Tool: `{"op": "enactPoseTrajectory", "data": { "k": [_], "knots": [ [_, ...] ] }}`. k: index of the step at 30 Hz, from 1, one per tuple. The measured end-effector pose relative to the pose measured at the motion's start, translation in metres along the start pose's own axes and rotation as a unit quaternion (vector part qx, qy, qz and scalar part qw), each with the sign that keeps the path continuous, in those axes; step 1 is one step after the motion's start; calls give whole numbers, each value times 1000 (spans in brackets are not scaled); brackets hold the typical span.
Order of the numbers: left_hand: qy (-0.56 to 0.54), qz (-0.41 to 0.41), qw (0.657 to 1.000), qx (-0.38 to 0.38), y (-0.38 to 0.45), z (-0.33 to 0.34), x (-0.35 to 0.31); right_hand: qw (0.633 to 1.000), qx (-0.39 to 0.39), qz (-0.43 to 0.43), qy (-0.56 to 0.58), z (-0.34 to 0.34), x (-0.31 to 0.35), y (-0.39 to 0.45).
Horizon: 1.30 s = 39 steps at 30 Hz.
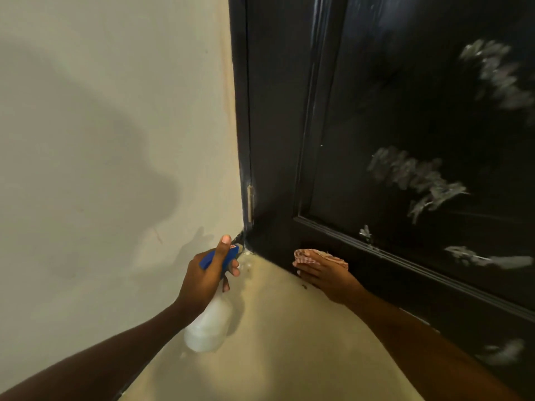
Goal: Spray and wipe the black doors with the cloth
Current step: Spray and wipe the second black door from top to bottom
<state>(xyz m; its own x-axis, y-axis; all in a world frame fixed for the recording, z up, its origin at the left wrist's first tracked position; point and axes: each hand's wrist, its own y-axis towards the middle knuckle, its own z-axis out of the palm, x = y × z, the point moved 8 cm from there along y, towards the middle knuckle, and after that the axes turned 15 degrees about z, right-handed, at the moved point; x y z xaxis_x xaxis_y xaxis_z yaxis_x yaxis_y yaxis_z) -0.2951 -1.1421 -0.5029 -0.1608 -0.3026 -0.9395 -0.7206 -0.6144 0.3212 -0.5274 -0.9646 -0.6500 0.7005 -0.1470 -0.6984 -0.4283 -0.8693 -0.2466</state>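
Low in the middle of the frame, the left hand (210,274) grips the spray bottle (208,325) by its blue head, fingers curled round it, the pale body hanging below. Just to its right, the right hand (327,277) lies flat with straight fingers, pressing the cloth (321,256) against the bottom rail of the black door (405,111), which fills the right side, streaked with white foam patches (414,178)

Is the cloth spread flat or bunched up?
Bunched up: the cloth is a crumpled wad under the right hand, pressed on the black door.
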Motion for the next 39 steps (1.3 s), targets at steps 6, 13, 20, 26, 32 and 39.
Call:
{"op": "enactPoseTrajectory", "data": {
  "k": [6,13,20,26,32,39],
  "knots": [
    [-36,-24,998,50,-1,53,-17,998,-50,36,-15,9,-57,-86],
    [-78,-38,988,124,-19,108,-32,992,-103,67,-19,39,-103,-209],
    [-35,-61,993,93,-35,127,-25,995,-65,79,-19,43,-97,-212],
    [-7,-129,991,39,-21,119,-10,994,-65,84,18,45,-91,-191],
    [-4,-114,992,56,-9,137,-7,990,-109,88,36,53,-87,-185],
    [43,-120,991,40,6,134,7,977,-165,130,47,32,-92,-163]
  ]
}}
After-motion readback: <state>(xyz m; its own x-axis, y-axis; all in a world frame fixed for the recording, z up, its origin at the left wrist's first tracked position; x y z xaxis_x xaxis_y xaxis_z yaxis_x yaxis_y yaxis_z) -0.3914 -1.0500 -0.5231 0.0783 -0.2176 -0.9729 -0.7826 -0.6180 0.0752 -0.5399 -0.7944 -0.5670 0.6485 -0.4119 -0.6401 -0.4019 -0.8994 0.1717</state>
